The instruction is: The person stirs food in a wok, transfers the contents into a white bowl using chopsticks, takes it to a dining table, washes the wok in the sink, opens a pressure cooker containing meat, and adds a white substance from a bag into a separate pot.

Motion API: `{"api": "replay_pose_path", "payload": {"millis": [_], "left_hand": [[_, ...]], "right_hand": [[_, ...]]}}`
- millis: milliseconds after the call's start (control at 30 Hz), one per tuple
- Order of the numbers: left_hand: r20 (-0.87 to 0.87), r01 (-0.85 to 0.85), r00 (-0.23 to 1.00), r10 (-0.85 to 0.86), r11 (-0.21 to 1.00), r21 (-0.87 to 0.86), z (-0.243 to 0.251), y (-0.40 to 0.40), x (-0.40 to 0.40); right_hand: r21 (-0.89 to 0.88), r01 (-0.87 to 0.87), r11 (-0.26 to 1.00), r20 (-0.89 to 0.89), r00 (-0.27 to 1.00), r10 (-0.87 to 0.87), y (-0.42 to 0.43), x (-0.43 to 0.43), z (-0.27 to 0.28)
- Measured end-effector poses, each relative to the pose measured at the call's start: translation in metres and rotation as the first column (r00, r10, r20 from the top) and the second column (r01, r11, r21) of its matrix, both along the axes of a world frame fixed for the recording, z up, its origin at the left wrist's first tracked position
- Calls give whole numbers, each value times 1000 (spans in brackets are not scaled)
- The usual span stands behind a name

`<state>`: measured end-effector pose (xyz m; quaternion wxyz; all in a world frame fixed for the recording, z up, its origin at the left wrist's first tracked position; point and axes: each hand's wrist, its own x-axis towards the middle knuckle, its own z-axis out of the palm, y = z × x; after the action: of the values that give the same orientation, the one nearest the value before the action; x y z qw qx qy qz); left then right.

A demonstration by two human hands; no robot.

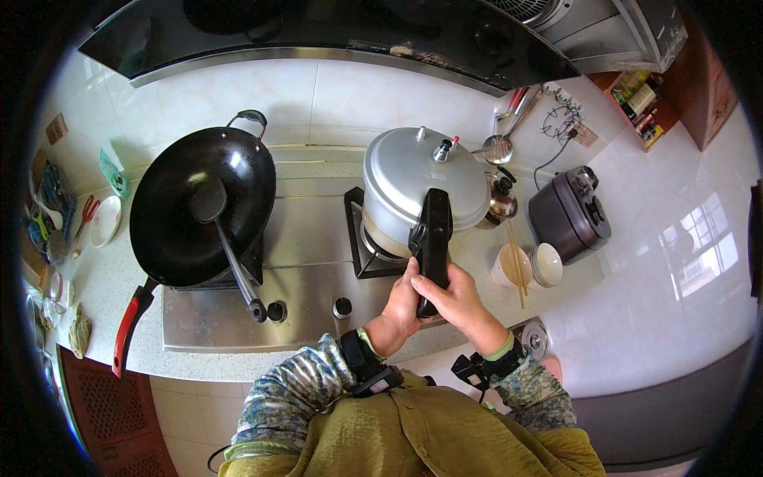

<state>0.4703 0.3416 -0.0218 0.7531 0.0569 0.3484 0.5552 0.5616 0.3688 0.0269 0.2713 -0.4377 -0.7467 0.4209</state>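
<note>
A silver pressure cooker stands on the right burner, its domed lid seated on top. From the lid rise a black-capped valve and a small red-tipped pin. The cooker's long black handle points toward me. My left hand grips it from the left, near its end. On the other side, my right hand wraps around it, thumb lying across the top. The undersides of both hands' grip are hidden.
Left of the cooker, a black wok with a red-and-black handle holds a dark spatula. Right of it are a kettle, chopsticks on a bowl, stacked bowls and a dark electric cooker. A range hood overhangs.
</note>
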Motion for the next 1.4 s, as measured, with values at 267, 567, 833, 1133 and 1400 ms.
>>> {"api": "replay_pose_path", "payload": {"millis": [267,567,833,1133,1400], "left_hand": [[-49,79,996,-75,994,78,-8,3,0],[-35,43,999,-37,984,172,4,-1,-9],[-77,49,996,-41,994,100,14,-4,-6],[39,-8,999,1,984,180,10,0,-7],[-57,-53,996,62,987,150,8,4,1]], "right_hand": [[-160,-46,986,-169,985,19,2,0,-3],[-460,-88,883,-327,942,-76,-1,4,22],[-727,-164,666,-496,796,-346,-8,-7,21],[-774,-200,601,-456,834,-311,-1,6,26],[-764,-139,630,-442,824,-354,-4,2,26]]}}
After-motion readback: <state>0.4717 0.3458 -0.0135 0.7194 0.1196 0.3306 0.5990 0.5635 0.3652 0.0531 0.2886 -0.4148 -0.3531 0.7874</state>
